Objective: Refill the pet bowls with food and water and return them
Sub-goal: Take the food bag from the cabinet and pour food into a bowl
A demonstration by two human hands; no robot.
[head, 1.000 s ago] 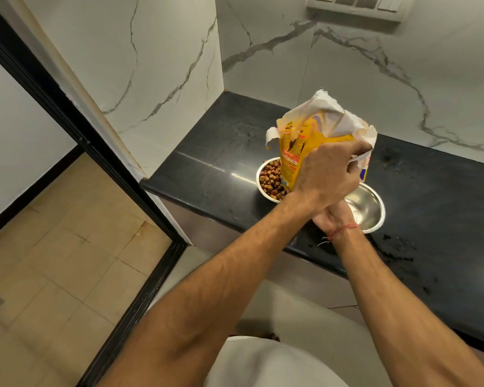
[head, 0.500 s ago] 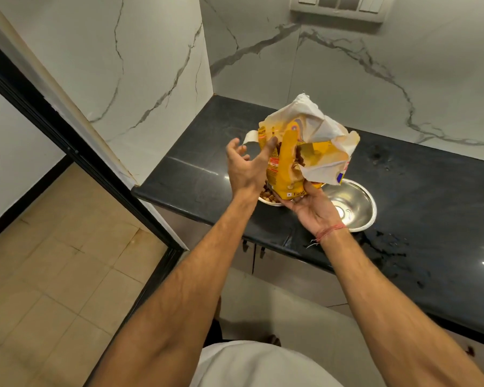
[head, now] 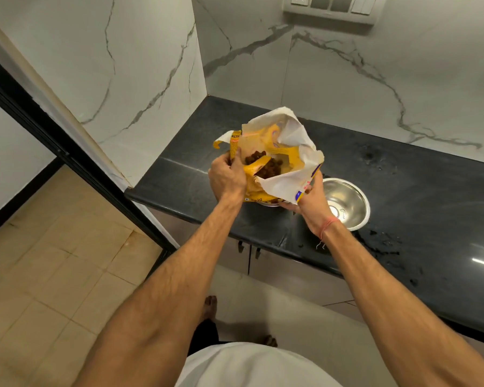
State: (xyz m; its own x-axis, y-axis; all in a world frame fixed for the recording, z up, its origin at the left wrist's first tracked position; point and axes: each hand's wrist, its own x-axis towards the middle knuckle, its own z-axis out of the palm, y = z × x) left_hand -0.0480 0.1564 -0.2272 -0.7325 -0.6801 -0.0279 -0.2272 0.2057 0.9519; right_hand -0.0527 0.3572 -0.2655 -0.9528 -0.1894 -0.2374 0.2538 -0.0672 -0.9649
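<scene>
An open yellow and white pet food bag (head: 285,152) is held upright over the black counter (head: 403,196), brown kibble (head: 266,166) showing inside its mouth. My left hand (head: 227,177) grips the bag's left edge. My right hand (head: 309,201) holds its lower right side. Under the bag, only a sliver of a steel bowl's rim (head: 266,203) shows; its contents are hidden. To the right stands a second steel bowl (head: 347,202) with nothing in it.
Marble walls enclose the counter at the left and back, with a switch plate (head: 330,8) high up. A black door frame (head: 67,152) runs down the left. Dark specks and wet marks (head: 380,241) lie on the counter near the right bowl. My bare feet (head: 210,305) stand on the floor below.
My left hand let go of the bag's top, swung out to the left, then closed on the bag's left edge. The bag now stands upright with its mouth open.
</scene>
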